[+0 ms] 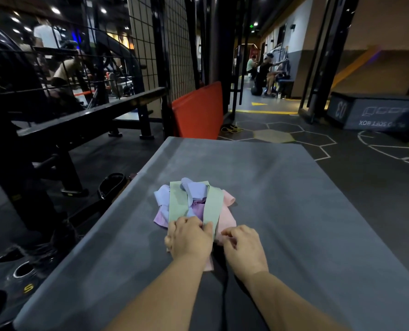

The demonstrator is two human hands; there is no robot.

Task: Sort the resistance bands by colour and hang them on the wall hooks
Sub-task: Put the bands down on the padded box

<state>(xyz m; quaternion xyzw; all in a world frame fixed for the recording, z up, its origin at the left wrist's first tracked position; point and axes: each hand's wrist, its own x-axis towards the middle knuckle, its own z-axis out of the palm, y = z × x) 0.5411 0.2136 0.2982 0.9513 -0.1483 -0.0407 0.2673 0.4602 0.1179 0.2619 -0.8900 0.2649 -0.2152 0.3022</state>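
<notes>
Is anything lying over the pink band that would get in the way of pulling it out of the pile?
Yes. The green band lies across the left edge of the pink band, and the left hand holds the green band's near end. The right hand holds the pink band directly, with nothing between them.

Forearms extended forward — left hand (190, 237) and right hand (243, 247) close together, fingers curled.

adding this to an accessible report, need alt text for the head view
A left hand grips a green band and a right hand pinches a pink band at the near edge of a tangled pile of pastel resistance bands on a grey mat in a gym.
</notes>
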